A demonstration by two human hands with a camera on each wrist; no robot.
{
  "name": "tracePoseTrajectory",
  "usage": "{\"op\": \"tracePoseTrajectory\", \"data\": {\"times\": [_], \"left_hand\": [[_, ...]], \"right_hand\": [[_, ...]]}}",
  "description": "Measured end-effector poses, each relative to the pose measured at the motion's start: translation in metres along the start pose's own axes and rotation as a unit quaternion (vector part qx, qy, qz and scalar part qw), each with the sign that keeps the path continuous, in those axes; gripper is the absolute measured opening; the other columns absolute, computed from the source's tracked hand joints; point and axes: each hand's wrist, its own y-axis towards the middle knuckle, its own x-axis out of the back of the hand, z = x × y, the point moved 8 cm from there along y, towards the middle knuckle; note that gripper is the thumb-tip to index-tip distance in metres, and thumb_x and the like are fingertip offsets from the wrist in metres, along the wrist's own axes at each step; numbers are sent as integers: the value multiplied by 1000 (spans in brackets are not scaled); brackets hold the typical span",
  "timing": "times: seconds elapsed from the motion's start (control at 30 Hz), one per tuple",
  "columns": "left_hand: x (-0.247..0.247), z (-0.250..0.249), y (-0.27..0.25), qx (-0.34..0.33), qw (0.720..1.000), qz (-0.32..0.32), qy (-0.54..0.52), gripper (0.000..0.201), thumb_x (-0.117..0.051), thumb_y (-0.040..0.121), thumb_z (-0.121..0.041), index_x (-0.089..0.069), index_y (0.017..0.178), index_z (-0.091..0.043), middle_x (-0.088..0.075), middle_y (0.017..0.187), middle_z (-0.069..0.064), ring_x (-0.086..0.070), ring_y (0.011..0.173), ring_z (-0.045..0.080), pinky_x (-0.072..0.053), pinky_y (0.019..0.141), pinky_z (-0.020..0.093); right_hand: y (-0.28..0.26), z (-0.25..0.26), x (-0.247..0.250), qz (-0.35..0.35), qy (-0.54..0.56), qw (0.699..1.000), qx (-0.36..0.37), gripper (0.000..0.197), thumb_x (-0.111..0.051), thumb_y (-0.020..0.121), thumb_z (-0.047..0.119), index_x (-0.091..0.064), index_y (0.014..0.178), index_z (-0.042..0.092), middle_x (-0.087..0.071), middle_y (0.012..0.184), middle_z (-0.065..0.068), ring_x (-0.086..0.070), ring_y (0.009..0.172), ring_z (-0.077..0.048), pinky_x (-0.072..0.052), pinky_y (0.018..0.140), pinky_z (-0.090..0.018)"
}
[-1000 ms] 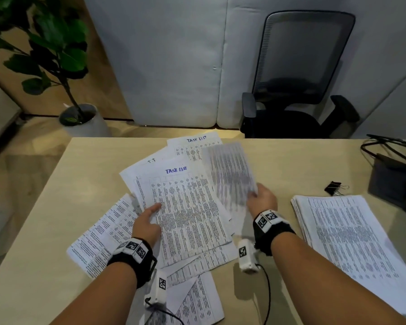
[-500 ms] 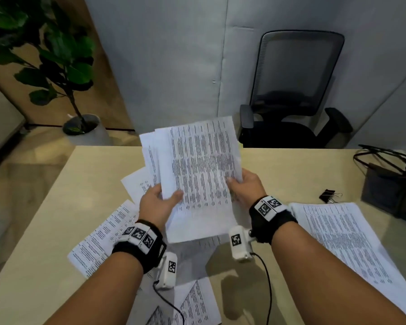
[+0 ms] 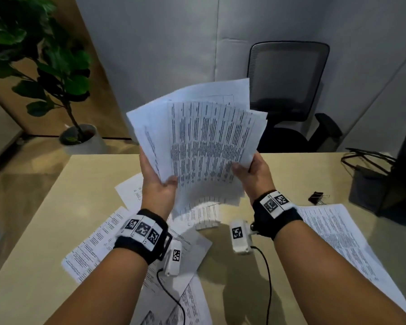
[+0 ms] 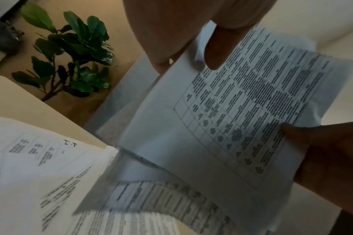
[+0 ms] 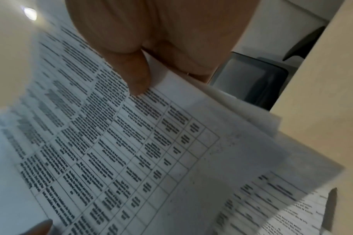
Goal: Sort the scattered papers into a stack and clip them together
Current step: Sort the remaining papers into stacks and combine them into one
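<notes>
Grip, head view: both hands hold one bundle of held sheets up off the desk; left hand grips the lower left edge with thumb on the front, right hand pinches the lower right corner.
Reason for hold: sheets stand near upright and fan apart at the top, so I judge the two-sided hold is for squaring the edges before they join a pile.
Loose papers: lie overlapped on the desk below the left wrist, not yet gathered.
Sorted stack: lies flat on the desk beside the right forearm, edges roughly even.
Binder clip: black, wire handles, on the desk just beyond the stack, untouched.
Material: thin white printed sheets, limp; the bottom edge curls toward the desk.
Left wrist view: thumb lies on the printed table grid; the opposite hand clamps the far edge; more sheets rest on the desk below, blurred.
Right wrist view: thumb presses the front sheet; several corners are offset behind it, possibly three or four, blur prevents a count.
Background: potted plant and mesh office chair beyond the desk.
</notes>
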Motion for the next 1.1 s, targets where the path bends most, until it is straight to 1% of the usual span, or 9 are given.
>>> {"op": "tracePoseTrajectory", "data": {"times": [0.13, 0.23, 0.3, 0.43, 0.53, 0.63, 0.8, 0.97, 1.1], "left_hand": [[-7, 6, -7, 25, 996, -5, -82, 89, -54, 78, 19, -23, 140, -35, -48, 134, 1, -49, 123, 14, -50, 97, 38], [-13, 10, -10, 32, 998, -7, -53, 76, -55, 83, 17, -31, 128, -39, -51, 115, 11, -56, 102, 12, -52, 77, 18], [-18, 4, -11, 26, 998, -24, -43, 63, -51, 86, 13, -36, 123, -36, -52, 107, 8, -57, 93, 9, -49, 70, 13], [-23, -10, -5, 14, 996, -54, -75, 47, -50, 89, 8, -39, 116, -30, -57, 103, -2, -61, 82, 1, -50, 63, 15], [-27, 9, -6, 61, 994, -44, -81, 44, -50, 88, 7, -44, 106, -32, -60, 107, 5, -63, 90, 15, -53, 70, 27], [-35, 32, -19, 109, 993, -26, -33, 33, -51, 90, 0, -47, 106, -28, -61, 109, 6, -61, 103, 24, -53, 81, 37], [-44, 21, -14, 100, 993, -44, -48, 20, -49, 95, -11, -49, 92, -31, -64, 92, -2, -63, 85, 17, -53, 71, 33], [-51, 33, -19, 121, 992, -27, -7, 23, -51, 92, -3, -48, 107, -20, -61, 98, -2, -60, 89, 11, -49, 72, 27], [-58, 53, -31, 151, 985, -16, 79, 17, -42, 95, -3, -43, 112, -8, -48, 84, -4, -50, 73, 11, -44, 69, 31]], "right_hand": [[-8, -4, 12, 3, -7, 1000, 4, 62, -66, 80, -5, -38, 130, 20, -59, 122, -3, -58, 113, -17, -55, 85, -32], [-13, -13, 19, -26, -26, 999, -23, 55, -62, 81, -9, -38, 117, 25, -54, 107, -3, -54, 98, -19, -50, 67, -25], [-11, -4, 22, -41, -54, 998, 0, 45, -59, 84, -6, -42, 110, 26, -53, 101, -3, -53, 91, -17, -44, 65, -25], [-5, 22, 29, -52, -45, 997, 45, 47, -58, 79, -11, -44, 108, 23, -55, 101, 1, -56, 91, -8, -48, 65, -15], [-12, 6, 32, -40, -45, 998, -11, 51, -54, 78, -13, -42, 113, 22, -57, 98, -1, -58, 87, -11, -48, 58, -14], [-25, -25, 35, -38, -79, 993, -84, 45, -49, 83, -10, -39, 116, 19, -57, 96, -1, -57, 87, -15, -46, 57, -20], [-18, -12, 43, -64, -97, 991, -63, 36, -47, 85, -8, -43, 113, 15, -58, 96, -2, -55, 83, -10, -46, 60, -26], [-25, -27, 51, -73, -119, 986, -95, 47, -41, 78, -13, -36, 112, 20, -56, 95, -3, -57, 85, -19, -54, 69, -41], [-41, -63, 49, -22, -186, 969, -161, 45, -38, 82, -10, -30, 110, 24, -54, 91, 0, -57, 89, -27, -55, 78, -51]]}}
